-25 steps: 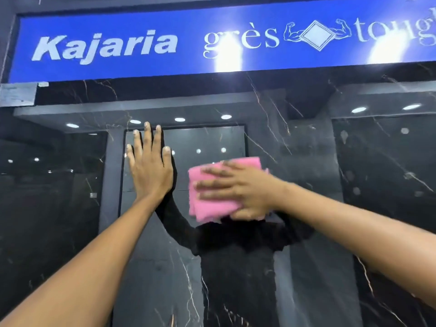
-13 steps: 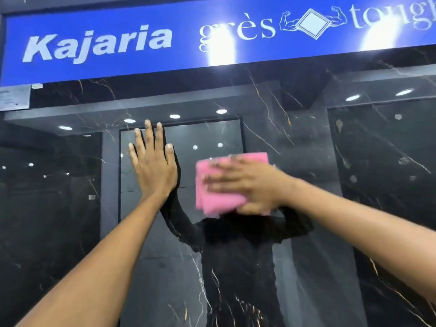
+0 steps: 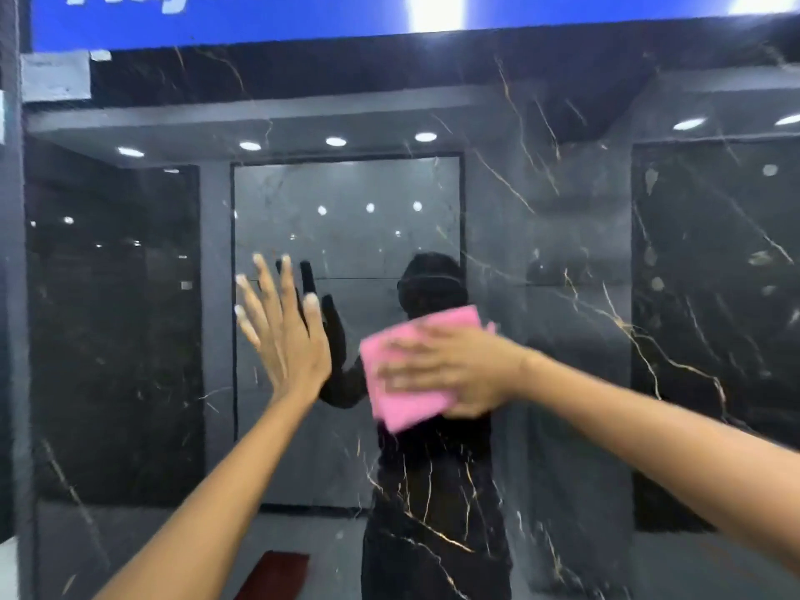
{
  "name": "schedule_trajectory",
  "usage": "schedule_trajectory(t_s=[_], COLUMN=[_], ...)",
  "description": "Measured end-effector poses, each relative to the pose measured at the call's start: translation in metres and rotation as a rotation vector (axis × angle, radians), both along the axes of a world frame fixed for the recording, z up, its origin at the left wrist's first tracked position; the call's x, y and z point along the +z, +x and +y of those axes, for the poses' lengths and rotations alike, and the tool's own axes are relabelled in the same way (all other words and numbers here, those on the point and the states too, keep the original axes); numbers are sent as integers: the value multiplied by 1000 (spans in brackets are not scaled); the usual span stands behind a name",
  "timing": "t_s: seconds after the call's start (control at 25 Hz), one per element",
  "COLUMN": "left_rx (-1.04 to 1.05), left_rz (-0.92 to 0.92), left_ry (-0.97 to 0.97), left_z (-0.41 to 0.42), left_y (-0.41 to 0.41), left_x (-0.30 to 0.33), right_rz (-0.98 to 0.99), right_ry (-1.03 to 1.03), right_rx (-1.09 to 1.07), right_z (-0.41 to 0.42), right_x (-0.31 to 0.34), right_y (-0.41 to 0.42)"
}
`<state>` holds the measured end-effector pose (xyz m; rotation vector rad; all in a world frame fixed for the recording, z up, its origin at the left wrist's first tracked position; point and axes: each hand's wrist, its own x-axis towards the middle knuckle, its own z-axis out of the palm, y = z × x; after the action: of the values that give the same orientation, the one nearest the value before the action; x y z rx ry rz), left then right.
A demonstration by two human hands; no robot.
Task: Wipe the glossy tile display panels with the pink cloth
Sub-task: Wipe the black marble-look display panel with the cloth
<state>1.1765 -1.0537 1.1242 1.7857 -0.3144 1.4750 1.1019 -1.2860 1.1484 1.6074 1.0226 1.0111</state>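
The glossy black tile panel (image 3: 562, 253), veined in gold, fills the view from the blue sign (image 3: 259, 19) along the top edge down to the bottom of the frame. Its surface runs on bare well to the right of the hands and below them, while a dark vertical frame edge (image 3: 11, 296) closes it off at the far left. The left hand (image 3: 288, 335) is raised with fingers straight and slightly spread, palm facing the panel; whether it touches the surface cannot be told. Just to its right, the right hand (image 3: 454, 368) lies flat, fingers pointing left, pressing the folded pink cloth (image 3: 407, 400) against the panel, its forearm reaching in from the right edge.
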Motion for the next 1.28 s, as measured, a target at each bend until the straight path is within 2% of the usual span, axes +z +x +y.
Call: schedule_trajectory(t_s=[0.04,0.12,0.16,0.2,0.24,0.28,0.36,0.4,0.44,0.48,0.52,0.6,0.64,0.68,0.72,0.76,0.84,0.88,0.92,0.96,1.0,1.08,1.12,1.16,1.2,1.24,1.28], left_rx=[47,137,158,160,156,154,149,147,145,145,151,156,156,158,163,168,168,163,160,164,165,155,155,161,169,172,163], left_rz=[19,22,18,14,7,-6,-30,-34,-33,-33,-35,-33,-31,-27,-24,-21,-20,-20,-20,-26,-30,-30,-32,-34,-31,-26,-17], left_ry=[95,227,246,247,244,248,263,269,271,268,266,265,267,269,272,274,269,267,266,267,265,260,259,262,265,268,267], left_z=[1,3,3,3,3,4,5,5,5,5,4,4,4,5,5,5,4,4,4,4,5,4,3,3,3,4,4], left_y=[7,20,24,26,26,24,23,23,23,24,25,25,25,25,24,22,20,20,20,21,22,22,22,22,21,22,21], left_x=[-16,-35,-39,-41,-42,-42,-41,-41,-41,-42,-43,-42,-42,-43,-43,-43,-41,-41,-42,-43,-43,-43,-44,-44,-44,-41,-39], right_rz=[-85,-287,-298,-289,-253,-178,22,99,115,73,4,-174,-198,-209,-217,-169,12,68,61,8,-63,-257,-279,-293,-284,-198,-92], right_ry=[218,832,1072,1181,1148,966,344,100,-32,-10,171,786,1038,1138,1077,893,330,137,57,107,278,798,1026,1140,1126,963,675], right_rx=[-8,32,41,63,94,91,8,-66,-74,-43,-28,38,60,110,138,116,-38,-136,-148,-99,-60,46,65,95,94,57,-1], right_z=[-12,-29,-27,-19,-11,-1,12,9,0,-9,-14,-15,-11,-4,4,12,25,22,11,-1,-13,-32,-37,-35,-30,-23,-11], right_x=[36,105,115,102,70,20,-87,-114,-116,-94,-59,25,49,48,24,-19,-123,-153,-156,-137,-103,-27,-8,-13,-43,-89,-137], right_y=[-2,-13,-16,-13,-6,1,-4,-10,-10,-7,-6,-7,-11,-8,-1,5,-1,-9,-10,-10,-10,-19,-25,-24,-21,-15,-18])
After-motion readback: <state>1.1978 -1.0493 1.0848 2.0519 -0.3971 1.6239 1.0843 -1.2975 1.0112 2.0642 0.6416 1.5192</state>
